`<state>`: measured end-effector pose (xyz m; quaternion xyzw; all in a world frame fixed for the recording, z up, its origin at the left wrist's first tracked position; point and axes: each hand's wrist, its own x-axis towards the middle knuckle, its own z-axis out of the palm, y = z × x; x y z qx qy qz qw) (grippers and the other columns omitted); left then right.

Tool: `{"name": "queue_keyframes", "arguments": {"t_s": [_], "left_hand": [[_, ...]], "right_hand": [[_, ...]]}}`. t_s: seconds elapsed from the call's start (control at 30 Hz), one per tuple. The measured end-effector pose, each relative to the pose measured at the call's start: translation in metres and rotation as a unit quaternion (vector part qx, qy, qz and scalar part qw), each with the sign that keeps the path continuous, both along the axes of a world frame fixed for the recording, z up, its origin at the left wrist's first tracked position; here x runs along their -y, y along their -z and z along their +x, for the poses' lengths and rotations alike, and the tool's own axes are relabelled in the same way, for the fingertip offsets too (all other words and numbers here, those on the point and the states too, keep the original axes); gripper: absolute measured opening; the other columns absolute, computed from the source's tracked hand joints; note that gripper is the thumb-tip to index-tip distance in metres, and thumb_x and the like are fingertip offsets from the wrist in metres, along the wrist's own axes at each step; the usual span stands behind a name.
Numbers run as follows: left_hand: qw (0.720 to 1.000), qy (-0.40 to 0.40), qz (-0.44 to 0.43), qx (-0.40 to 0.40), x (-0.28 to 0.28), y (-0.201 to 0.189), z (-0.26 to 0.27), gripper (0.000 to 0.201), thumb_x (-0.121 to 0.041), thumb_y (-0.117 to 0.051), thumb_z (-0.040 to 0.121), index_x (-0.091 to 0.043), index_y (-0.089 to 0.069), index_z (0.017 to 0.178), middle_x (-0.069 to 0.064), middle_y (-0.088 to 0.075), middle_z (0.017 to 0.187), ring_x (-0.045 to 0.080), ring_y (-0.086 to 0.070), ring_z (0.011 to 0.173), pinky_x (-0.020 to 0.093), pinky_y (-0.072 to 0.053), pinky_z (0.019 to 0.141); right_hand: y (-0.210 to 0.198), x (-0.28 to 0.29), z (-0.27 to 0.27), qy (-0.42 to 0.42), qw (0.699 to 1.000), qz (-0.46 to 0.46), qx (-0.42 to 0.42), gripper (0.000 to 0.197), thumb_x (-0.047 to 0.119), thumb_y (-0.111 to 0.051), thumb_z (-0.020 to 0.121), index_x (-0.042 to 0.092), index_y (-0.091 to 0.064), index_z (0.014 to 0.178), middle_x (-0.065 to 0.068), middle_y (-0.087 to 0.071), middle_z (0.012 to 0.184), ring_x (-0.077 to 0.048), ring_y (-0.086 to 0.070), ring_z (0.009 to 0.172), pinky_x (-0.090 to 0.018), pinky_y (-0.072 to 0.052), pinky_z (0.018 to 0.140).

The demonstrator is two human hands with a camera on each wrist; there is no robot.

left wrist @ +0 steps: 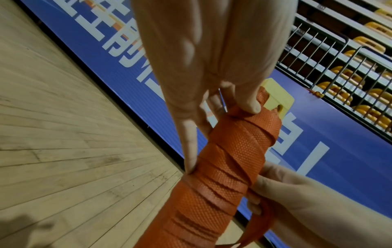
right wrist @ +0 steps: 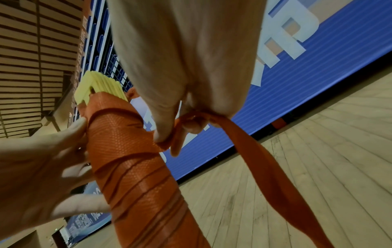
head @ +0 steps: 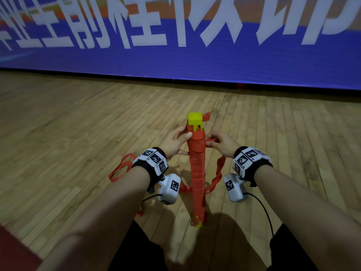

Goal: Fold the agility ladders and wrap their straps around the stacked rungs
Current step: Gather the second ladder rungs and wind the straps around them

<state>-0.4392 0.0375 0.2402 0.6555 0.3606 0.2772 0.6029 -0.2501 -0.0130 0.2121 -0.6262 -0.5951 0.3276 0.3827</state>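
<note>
1. Wooden gym floor (head: 78,133) lay below; the rung stack (head: 197,169) stood upright between the forearms, strap-wrapped.
2. Left hand (head: 173,142) gripped the bundle top, thumb pressing the wrap.
3. Right hand (head: 222,144) pinched the strap (right wrist: 265,161); best kept taut and overlapping.
4. Blue banner (head: 195,61) was behind.

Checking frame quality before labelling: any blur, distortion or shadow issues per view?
Head: dim, banner lettering smeared and bowed by the wide lens; the person's shadow falls on the floor near the bundle. Left wrist: left hand close and soft, strap weave sharp. Right wrist: right hand blurred, floor planks fan out, strap sharp.
</note>
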Motion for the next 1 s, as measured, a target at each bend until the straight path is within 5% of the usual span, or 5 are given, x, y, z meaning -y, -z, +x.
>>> {"name": "queue_keyframes", "arguments": {"t_s": [0.17, 0.33, 0.67, 0.87, 1.0], "left_hand": [[0.999, 0.035, -0.022, -0.003, 0.002, 0.005, -0.008, 0.04, -0.021, -0.045, 0.101, -0.017, -0.041, 0.141, -0.001, -0.049, 0.14, 0.015, -0.047, 0.129, 0.044, -0.056, 0.086], [0.999, 0.022, -0.047, 0.0, 0.004, -0.004, -0.012, 0.047, -0.016, -0.054, 0.096, -0.018, -0.041, 0.141, 0.0, -0.052, 0.138, 0.015, -0.051, 0.125, 0.044, -0.056, 0.086], [0.991, -0.136, 0.02, -0.007, 0.017, 0.008, 0.003, 0.065, -0.019, -0.084, 0.07, -0.012, -0.042, 0.12, 0.015, -0.059, 0.119, 0.027, -0.064, 0.104, 0.049, -0.054, 0.088], [0.992, -0.12, 0.027, -0.036, 0.007, 0.002, -0.006, 0.048, -0.015, -0.077, 0.079, -0.01, -0.05, 0.118, 0.0, -0.063, 0.095, 0.012, -0.063, 0.084, 0.037, -0.055, 0.076], [0.993, -0.111, 0.019, -0.035, 0.005, 0.002, -0.011, 0.041, -0.011, -0.07, 0.085, -0.009, -0.05, 0.12, 0.002, -0.062, 0.105, 0.014, -0.062, 0.09, 0.034, -0.055, 0.075]], "right_hand": [[0.006, 0.001, -0.003, -0.015, 0.999, -0.024, -0.042, 0.02, 0.004, -0.057, 0.092, 0.02, -0.053, 0.08, -0.001, -0.063, 0.085, -0.019, -0.06, 0.092, -0.029, -0.048, 0.082], [0.003, 0.003, -0.01, 0.001, 0.998, -0.03, -0.063, 0.021, 0.002, -0.054, 0.093, 0.018, -0.05, 0.079, 0.001, -0.06, 0.074, -0.008, -0.054, 0.068, -0.008, -0.04, 0.054], [0.001, 0.006, -0.019, 0.023, 0.998, -0.019, -0.046, 0.021, 0.005, -0.058, 0.092, 0.016, -0.05, 0.076, -0.001, -0.062, 0.072, 0.006, -0.054, 0.051, -0.007, -0.038, 0.048], [-0.003, 0.007, -0.016, -0.003, 0.998, -0.054, -0.04, 0.016, 0.008, -0.063, 0.089, 0.016, -0.056, 0.077, 0.0, -0.067, 0.077, -0.019, -0.063, 0.081, -0.034, -0.049, 0.083], [-0.004, 0.007, -0.019, -0.004, 0.998, -0.062, -0.034, 0.013, 0.012, -0.067, 0.086, 0.02, -0.061, 0.077, 0.001, -0.07, 0.079, -0.019, -0.066, 0.088, -0.036, -0.048, 0.092]]}}
